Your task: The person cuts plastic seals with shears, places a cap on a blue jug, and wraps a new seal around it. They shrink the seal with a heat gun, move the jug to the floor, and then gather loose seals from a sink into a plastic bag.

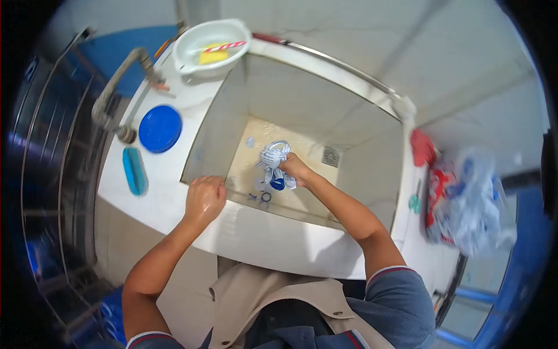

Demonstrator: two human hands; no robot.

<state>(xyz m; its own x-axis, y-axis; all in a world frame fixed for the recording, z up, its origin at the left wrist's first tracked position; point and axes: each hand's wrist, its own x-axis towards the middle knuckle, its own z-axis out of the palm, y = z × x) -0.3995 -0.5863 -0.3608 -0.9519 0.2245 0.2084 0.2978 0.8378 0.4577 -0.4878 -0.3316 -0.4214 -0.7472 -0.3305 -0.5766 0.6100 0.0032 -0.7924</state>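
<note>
Inside the deep sink [293, 67], my right hand [295, 168] is closed around a bunched white cloth with blue stripes [274, 156]. Loose folds hang below my fingers, with a dark blue patch [278, 184] at the lower end. My left hand [206, 200], wet and shiny, has its fingers curled over the sink's near left edge; the fingertips are hidden. Small dark blue ring-like shapes [265, 198] show low in the sink near the front wall. A drain grate [331, 156] lies in the wet floor of the sink, right of the cloth.
On the left counter are a tap pipe [104, 99], a round blue lid [160, 129] and a turquoise brush [135, 171]. A white basin [189, 61] holding a yellow sponge [214, 56] stands at the back left corner. Plastic bags [471, 203] and a red cloth [422, 148] sit on the right.
</note>
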